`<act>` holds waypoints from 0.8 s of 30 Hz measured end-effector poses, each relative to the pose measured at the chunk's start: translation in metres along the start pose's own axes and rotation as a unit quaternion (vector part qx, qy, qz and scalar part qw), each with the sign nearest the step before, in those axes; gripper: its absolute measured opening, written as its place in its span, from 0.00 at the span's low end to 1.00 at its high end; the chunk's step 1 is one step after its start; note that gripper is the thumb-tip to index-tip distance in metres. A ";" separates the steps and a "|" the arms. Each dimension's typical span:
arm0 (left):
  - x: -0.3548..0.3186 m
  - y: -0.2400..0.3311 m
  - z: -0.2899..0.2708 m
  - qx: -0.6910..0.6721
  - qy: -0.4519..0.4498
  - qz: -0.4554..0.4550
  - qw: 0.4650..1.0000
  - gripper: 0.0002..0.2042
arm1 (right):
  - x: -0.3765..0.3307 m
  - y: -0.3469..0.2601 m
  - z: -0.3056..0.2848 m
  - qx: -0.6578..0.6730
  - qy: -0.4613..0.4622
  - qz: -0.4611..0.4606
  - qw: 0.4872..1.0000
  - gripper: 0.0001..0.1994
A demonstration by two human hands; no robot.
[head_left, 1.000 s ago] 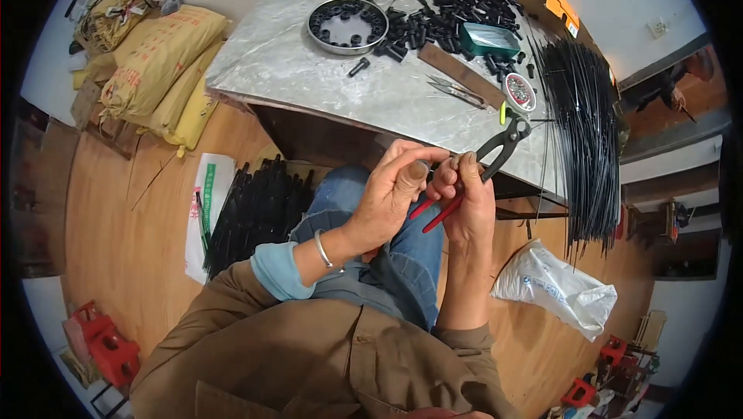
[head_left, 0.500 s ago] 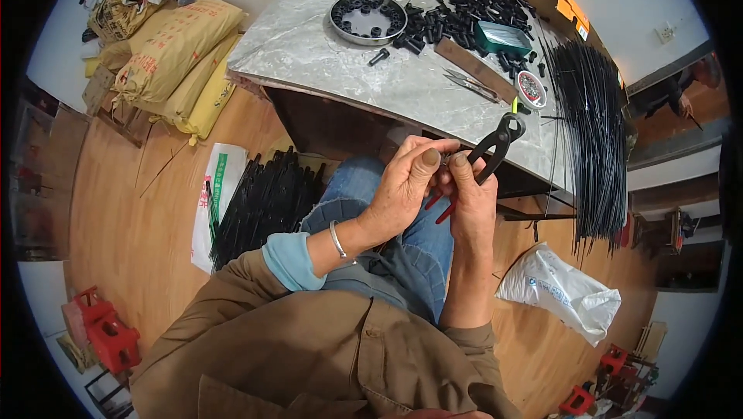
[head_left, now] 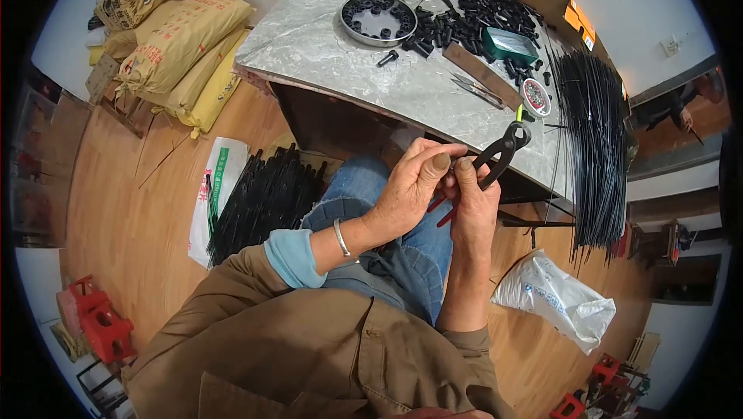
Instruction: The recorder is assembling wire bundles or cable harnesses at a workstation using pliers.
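My left hand (head_left: 410,191) is raised over my lap, wrist bent, thumb extended toward 2 o'clock, fingers curled against my right hand (head_left: 470,201). The right hand is upright, clenched around the red handles of the pincers (head_left: 495,160), whose black head points to 2 o'clock at the counter (head_left: 348,63) edge (a yellow-green tip shows at the jaws). What my left fingers pinch is hidden between both hands; I cannot tell. The handles are mostly covered. Black rods (head_left: 596,133) lie at 3 o'clock.
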State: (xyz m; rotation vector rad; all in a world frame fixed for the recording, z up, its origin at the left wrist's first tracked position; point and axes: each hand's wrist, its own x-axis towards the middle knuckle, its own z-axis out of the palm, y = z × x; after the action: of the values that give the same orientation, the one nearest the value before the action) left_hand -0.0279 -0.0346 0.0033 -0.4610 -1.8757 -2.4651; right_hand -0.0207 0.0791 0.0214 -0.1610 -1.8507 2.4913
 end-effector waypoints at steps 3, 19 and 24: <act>-0.001 0.001 0.000 -0.031 0.003 -0.007 1.000 0.25 | -0.001 0.001 0.003 -0.010 0.005 -0.018 1.000 0.12; -0.002 -0.001 -0.001 -0.034 0.015 -0.001 0.999 0.24 | -0.002 0.003 0.006 -0.018 0.027 -0.023 0.999 0.11; -0.003 0.001 -0.002 -0.036 0.017 -0.011 0.999 0.24 | -0.001 0.005 0.005 -0.018 0.022 -0.016 0.999 0.11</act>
State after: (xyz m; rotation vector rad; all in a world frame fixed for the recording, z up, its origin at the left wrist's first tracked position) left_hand -0.0258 -0.0376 0.0029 -0.3985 -1.7957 -2.5443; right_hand -0.0205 0.0725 0.0181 -0.1839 -1.8684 2.4143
